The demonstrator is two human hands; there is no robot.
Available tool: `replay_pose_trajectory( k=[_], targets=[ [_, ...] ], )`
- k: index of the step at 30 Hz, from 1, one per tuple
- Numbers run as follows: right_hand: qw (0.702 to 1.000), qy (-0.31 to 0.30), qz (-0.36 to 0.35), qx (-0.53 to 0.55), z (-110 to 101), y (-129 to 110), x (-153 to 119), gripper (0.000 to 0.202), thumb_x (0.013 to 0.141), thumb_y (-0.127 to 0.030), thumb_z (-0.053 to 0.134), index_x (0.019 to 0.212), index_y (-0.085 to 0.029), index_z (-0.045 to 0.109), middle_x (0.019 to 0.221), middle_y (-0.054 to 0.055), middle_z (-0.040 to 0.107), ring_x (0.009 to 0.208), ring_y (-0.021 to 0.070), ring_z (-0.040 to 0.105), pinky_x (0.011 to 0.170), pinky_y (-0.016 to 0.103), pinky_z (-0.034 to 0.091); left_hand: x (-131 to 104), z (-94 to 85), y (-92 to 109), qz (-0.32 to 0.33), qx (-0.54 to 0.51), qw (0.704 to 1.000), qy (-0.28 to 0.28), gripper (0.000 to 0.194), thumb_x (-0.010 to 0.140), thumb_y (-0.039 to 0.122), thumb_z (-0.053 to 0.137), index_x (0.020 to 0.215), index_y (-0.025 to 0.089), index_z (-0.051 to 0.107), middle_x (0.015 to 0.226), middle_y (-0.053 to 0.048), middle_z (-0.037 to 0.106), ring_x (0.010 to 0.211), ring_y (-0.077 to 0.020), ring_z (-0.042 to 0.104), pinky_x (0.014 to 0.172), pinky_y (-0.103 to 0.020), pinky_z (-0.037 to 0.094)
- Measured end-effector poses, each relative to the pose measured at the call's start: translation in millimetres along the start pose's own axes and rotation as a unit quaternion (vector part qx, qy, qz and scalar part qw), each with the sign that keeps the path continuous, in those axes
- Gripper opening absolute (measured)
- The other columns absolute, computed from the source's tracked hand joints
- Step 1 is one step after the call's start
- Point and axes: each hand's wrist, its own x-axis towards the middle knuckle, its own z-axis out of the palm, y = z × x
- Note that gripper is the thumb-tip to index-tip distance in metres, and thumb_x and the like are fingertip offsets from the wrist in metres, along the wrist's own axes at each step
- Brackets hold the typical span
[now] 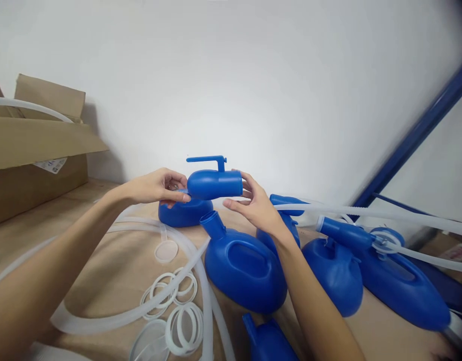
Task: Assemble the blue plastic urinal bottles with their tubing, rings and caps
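Held up in front of the wall is a blue plastic tube-shaped spout piece (pixel 216 184) with a thin arm on top, lying level. My left hand (pixel 159 186) pinches its narrow left end between thumb and fingers. Around its wide right end, my right hand (pixel 255 200) is cupped with thumb and fingers apart. The thumb is below the rim, and some fingertips are hidden behind the piece. Just under the hands stands a blue plastic bottle (pixel 246 271) with an upright neck. Another blue bottle (pixel 186 213) is partly behind the left hand.
Clear hoses (pixel 114 321) loop over the brown surface beside several white rings (pixel 184 328) and a round cap (pixel 166 250). More blue bottles (pixel 334 276) lie at right, with hoses (pixel 374 213) crossing them. An open cardboard box (pixel 39 185) stands left; a blue metal beam (pixel 415 135) slants at right.
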Motion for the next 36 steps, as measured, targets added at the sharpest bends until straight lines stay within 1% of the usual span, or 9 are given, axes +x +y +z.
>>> replay_pose_trajectory(
  k=[4, 9, 15, 21, 24, 28, 31, 33, 36],
  targets=[
    [0.988, 0.003, 0.032, 0.151, 9.5, -1.7, 2.2, 0.065, 0.076, -0.051, 0.084, 0.125, -0.031, 0.047, 0.121, 0.005, 0.063, 0.104, 0.023, 0.067, 0.087, 0.04, 0.063, -0.3, 6.0, 12.9, 0.051, 0.102, 0.992, 0.051, 0.04, 0.084, 0.056, 0.065, 0.092, 0.018, 0.071, 0.081, -0.004, 0.069, 0.073, -0.0201, 0.06, 0.063, -0.028, 0.044],
    [0.987, 0.107, 0.009, 0.118, 16.0, -18.2, -5.4, 0.06, 0.076, -0.049, 0.084, 0.119, -0.031, 0.047, 0.11, 0.003, 0.058, 0.099, 0.022, 0.065, 0.082, 0.038, 0.064, -1.4, 22.4, 34.1, 0.092, 0.191, 0.969, 0.129, 0.041, 0.083, 0.059, 0.058, 0.087, 0.019, 0.066, 0.08, -0.004, 0.067, 0.071, -0.0203, 0.056, 0.064, -0.029, 0.041],
    [0.983, 0.129, 0.009, 0.133, 8.9, -35.5, -12.9, 0.053, 0.077, -0.049, 0.082, 0.11, -0.029, 0.046, 0.104, 0.002, 0.057, 0.096, 0.0222, 0.065, 0.075, 0.036, 0.064, 0.4, 39.3, 44.7, 0.098, 0.227, 0.947, 0.206, 0.045, 0.08, 0.065, 0.059, 0.088, 0.021, 0.065, 0.075, -0.005, 0.068, 0.068, -0.0214, 0.059, 0.067, -0.029, 0.039],
    [0.983, 0.159, -0.082, 0.032, 3.6, -51.5, -21.6, 0.056, 0.07, -0.038, 0.091, 0.107, -0.03, 0.051, 0.105, 0.001, 0.059, 0.097, 0.023, 0.064, 0.083, 0.035, 0.059, 7.4, 42.6, 32.2, 0.105, 0.204, 0.964, 0.136, 0.041, 0.088, 0.058, 0.052, 0.085, 0.023, 0.073, 0.08, -0.004, 0.077, 0.067, -0.0206, 0.065, 0.07, -0.029, 0.043],
    [0.984, 0.119, -0.129, -0.006, -5.1, -52.2, -23.7, 0.057, 0.069, -0.036, 0.093, 0.111, -0.03, 0.054, 0.114, 0.003, 0.062, 0.108, 0.0253, 0.065, 0.094, 0.039, 0.057, 5.6, 43.2, 35.0, 0.119, 0.192, 0.97, 0.092, 0.047, 0.092, 0.06, 0.049, 0.084, 0.022, 0.074, 0.083, -0.004, 0.077, 0.072, -0.021, 0.068, 0.074, -0.028, 0.048],
    [0.981, 0.028, -0.193, 0.003, -16.9, -49.5, -23.6, 0.059, 0.068, -0.035, 0.095, 0.113, -0.028, 0.056, 0.12, 0.003, 0.067, 0.115, 0.0263, 0.066, 0.099, 0.04, 0.055, -0.8, 43.0, 44.4, 0.133, 0.204, 0.968, 0.054, 0.053, 0.096, 0.064, 0.044, 0.102, 0.023, 0.076, 0.1, -0.005, 0.076, 0.094, -0.0245, 0.067, 0.088, -0.032, 0.053],
    [0.98, 0.031, -0.196, 0.013, -19.2, -47.6, -21.2, 0.06, 0.067, -0.035, 0.096, 0.112, -0.028, 0.056, 0.119, 0.003, 0.068, 0.116, 0.026, 0.067, 0.102, 0.041, 0.055, -3.2, 40.0, 47.1, 0.15, 0.211, 0.964, 0.057, 0.053, 0.098, 0.062, 0.041, 0.105, 0.022, 0.075, 0.096, -0.005, 0.075, 0.094, -0.025, 0.066, 0.087, -0.034, 0.055],
    [0.98, 0.092, -0.175, 0.012, -16.5, -46.2, -18.7, 0.06, 0.066, -0.038, 0.095, 0.11, -0.028, 0.056, 0.116, 0.003, 0.067, 0.112, 0.0253, 0.066, 0.099, 0.041, 0.055, -4.1, 38.2, 48.1, 0.152, 0.228, 0.956, 0.101, 0.049, 0.098, 0.057, 0.043, 0.099, 0.021, 0.075, 0.092, -0.006, 0.073, 0.087, -0.0237, 0.066, 0.081, -0.033, 0.055],
    [0.977, 0.171, -0.13, 0.011, -7.2, -45.4, -16.0, 0.058, 0.067, -0.041, 0.094, 0.108, -0.027, 0.055, 0.112, 0.001, 0.063, 0.106, 0.0228, 0.065, 0.095, 0.038, 0.057, -7.0, 40.2, 53.2, 0.171, 0.259, 0.922, 0.231, 0.04, 0.094, 0.048, 0.049, 0.096, 0.018, 0.076, 0.108, -0.009, 0.071, 0.09, -0.0234, 0.066, 0.083, -0.034, 0.054]
  ],
)
